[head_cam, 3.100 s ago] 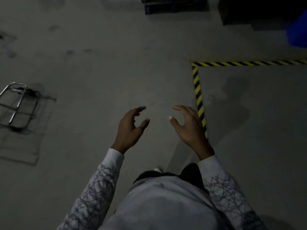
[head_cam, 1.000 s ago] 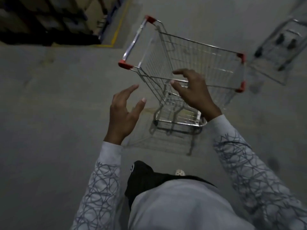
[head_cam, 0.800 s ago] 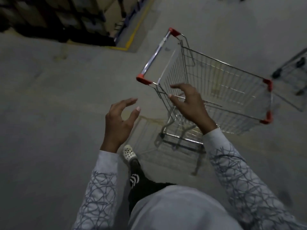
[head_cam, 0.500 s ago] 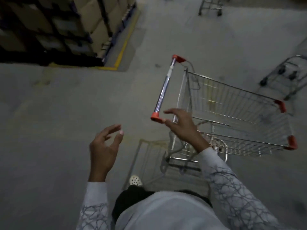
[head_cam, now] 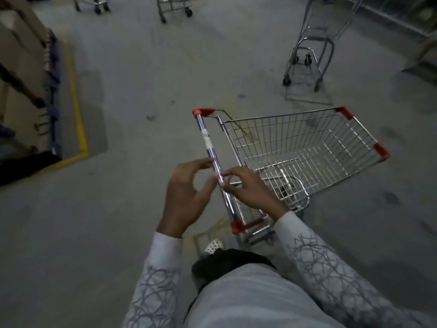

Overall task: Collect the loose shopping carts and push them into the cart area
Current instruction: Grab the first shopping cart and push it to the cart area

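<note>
Dim light. Grey concrete floor [head_cam: 118, 221], stained. Yellow line [head_cam: 79, 119] edging cardboard boxes [head_cam: 19, 55] at left.

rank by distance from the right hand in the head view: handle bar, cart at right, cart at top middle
1. handle bar, at the right hand's fingertips
2. cart at right, ahead, upper right
3. cart at top middle, farthest, top edge

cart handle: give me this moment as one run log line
phase: taking hold | cart handle: right hand fingers round it | left hand: open beside it

Left hand [head_cam: 186, 197], right hand [head_cam: 250, 190], fingers half-curled
</note>
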